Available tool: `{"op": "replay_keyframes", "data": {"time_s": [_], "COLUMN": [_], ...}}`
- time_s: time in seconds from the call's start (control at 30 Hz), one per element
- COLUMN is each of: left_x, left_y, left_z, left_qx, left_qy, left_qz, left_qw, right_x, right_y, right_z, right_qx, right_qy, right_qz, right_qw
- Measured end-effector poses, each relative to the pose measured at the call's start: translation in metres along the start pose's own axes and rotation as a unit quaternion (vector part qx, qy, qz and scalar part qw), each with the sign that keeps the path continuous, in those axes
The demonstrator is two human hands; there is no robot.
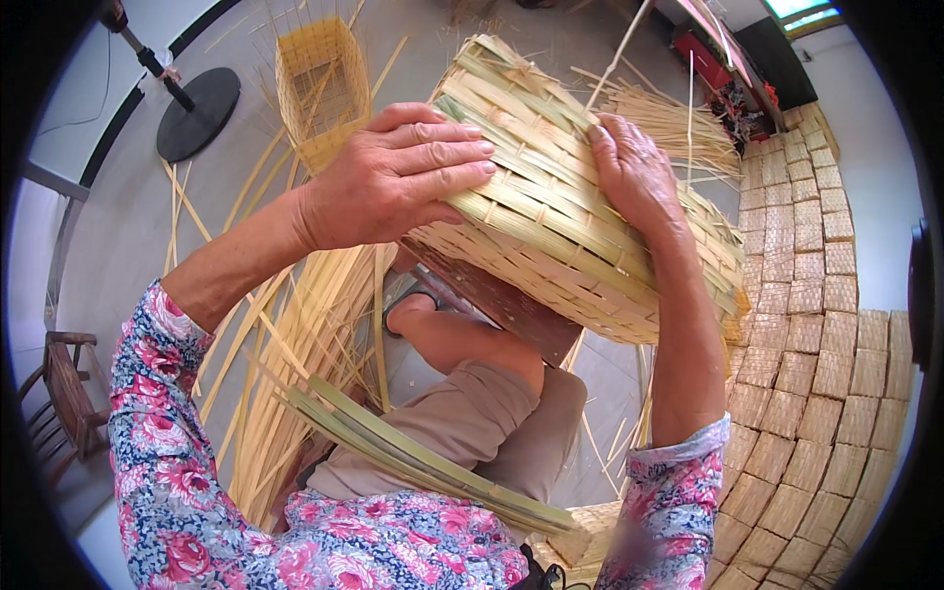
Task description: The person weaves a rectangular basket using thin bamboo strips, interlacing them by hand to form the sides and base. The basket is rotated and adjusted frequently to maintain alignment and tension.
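A woven bamboo basket, pale yellow with some green strips, is tilted in front of me above my knees. My left hand grips its left edge, fingers laid together over the weave and thumb below. On the far right side, my right hand holds the basket with its fingers bent over the upper edge; some fingertips are hidden. Beneath the basket a dark reddish wooden board shows in part. A bundle of green bamboo strips lies across my lap.
Long loose bamboo strips cover the floor at my left. An unfinished yellow basket stands beyond them, near a black round stand base. Stacked woven baskets line the right side. A wooden chair is at far left.
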State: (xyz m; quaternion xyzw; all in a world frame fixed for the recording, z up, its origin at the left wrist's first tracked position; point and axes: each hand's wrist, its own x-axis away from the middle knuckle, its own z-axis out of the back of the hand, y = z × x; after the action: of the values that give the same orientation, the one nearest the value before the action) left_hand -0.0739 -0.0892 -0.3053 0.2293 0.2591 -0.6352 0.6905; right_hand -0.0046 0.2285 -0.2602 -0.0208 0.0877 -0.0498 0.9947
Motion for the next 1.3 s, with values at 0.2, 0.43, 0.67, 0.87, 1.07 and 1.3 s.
{"op": "replay_keyframes", "data": {"time_s": [0.2, 0.43, 0.67, 0.87, 1.07, 1.3], "left_x": [-0.029, -0.048, -0.051, -0.052, -0.07, -0.068], "left_y": [0.03, 0.055, 0.045, 0.048, 0.07, 0.067], "left_z": [0.014, -0.025, -0.035, -0.03, -0.044, -0.046], "left_qx": [-0.055, -0.059, -0.077, -0.051, -0.022, -0.014], "left_qy": [-0.06, -0.089, -0.083, -0.077, -0.06, -0.028], "left_qz": [0.019, 0.029, 0.006, 0.028, -0.005, -0.014], "left_qw": [0.996, 0.994, 0.994, 0.995, 0.998, 0.999], "right_x": [-0.005, -0.003, -0.005, -0.005, -0.006, -0.004], "right_y": [0.002, -0.006, -0.006, -0.007, -0.007, -0.009], "right_z": [0.001, -0.001, -0.007, -0.007, 0.001, -0.008], "right_qx": [-0.016, -0.021, -0.004, -0.001, -0.016, -0.011], "right_qy": [-0.025, -0.022, 0.002, -0.002, -0.037, 0.001], "right_qz": [-0.013, -0.015, -0.03, -0.033, -0.053, -0.039], "right_qw": [0.999, 0.999, 1.0, 0.999, 0.998, 0.999]}}
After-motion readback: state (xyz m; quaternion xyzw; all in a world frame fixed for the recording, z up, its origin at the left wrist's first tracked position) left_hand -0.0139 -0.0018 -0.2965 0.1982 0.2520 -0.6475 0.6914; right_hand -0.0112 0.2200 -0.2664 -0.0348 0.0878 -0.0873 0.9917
